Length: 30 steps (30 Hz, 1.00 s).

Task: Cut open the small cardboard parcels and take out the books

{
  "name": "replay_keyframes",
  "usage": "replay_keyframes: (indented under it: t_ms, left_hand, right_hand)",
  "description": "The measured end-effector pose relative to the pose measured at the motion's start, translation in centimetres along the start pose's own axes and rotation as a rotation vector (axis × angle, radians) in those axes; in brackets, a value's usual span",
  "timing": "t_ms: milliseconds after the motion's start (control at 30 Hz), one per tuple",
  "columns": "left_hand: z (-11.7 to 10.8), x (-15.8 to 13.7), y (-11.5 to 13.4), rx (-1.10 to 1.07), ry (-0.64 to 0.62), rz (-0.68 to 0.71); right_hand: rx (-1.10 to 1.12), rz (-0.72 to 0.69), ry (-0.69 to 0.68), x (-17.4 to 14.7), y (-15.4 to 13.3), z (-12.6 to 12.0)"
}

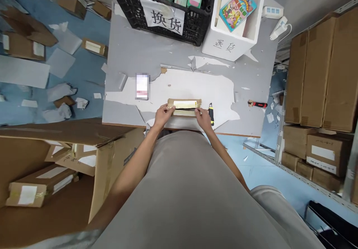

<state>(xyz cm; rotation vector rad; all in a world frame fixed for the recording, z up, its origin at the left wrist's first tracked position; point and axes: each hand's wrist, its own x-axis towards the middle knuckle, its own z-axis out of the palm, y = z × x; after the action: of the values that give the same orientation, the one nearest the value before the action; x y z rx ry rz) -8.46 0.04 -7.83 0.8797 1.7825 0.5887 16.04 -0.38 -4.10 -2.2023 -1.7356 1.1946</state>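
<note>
A small cardboard box (186, 113) with a white label lies on the table's front part, and a dark gap runs along it below the label. My left hand (163, 115) grips its left end, thumb at the gap's edge. At the right end, my right hand (203, 118) pinches the box in the same way. Close to the right hand lies a yellow-and-black utility knife (211, 114). What is inside the box is too dark to make out.
A black crate (170, 21) and a white bin (229, 46) stand at the table's back. A red-and-black tool (257, 104) lies at right. A large open carton (104, 174) holding boxes stands front left; shelves with cartons (319, 73) are at right.
</note>
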Motion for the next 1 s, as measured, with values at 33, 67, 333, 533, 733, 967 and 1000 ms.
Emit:
replay_keyframes:
  t_ms: [33, 67, 333, 533, 733, 967, 1000]
  left_hand:
    - [0.0, 0.0, 0.0, 0.025, -0.020, 0.019]
    - [0.0, 0.0, 0.0, 0.050, -0.044, 0.052]
    - [-0.9, 0.5, -1.5, 0.214, -0.141, 0.330]
    - [-1.4, -0.5, -2.6, 0.369, -0.078, 0.502]
    - [-0.5, -1.1, -0.3, 0.539, -0.113, 0.694]
    - [5.4, 0.0, 4.2, 0.777, -0.332, 0.477]
    - [6.4, 0.2, 4.5, 0.783, -0.336, 0.422]
  right_hand:
    - [-0.017, 0.007, -0.011, -0.1, -0.2, 0.0]
    - [-0.026, 0.013, -0.027, -0.3, -0.3, 0.0]
    - [-0.266, 0.060, -0.127, -0.5, -2.8, -0.4]
    - [-0.363, 0.059, -0.146, 0.2, -4.6, -0.6]
    - [-0.271, -0.013, -0.142, 0.4, -2.4, -1.6]
    - [-0.106, -0.056, -0.184, 1.1, 0.2, -1.1]
    - [-0.101, -0.057, -0.188, 1.2, 0.4, -0.9]
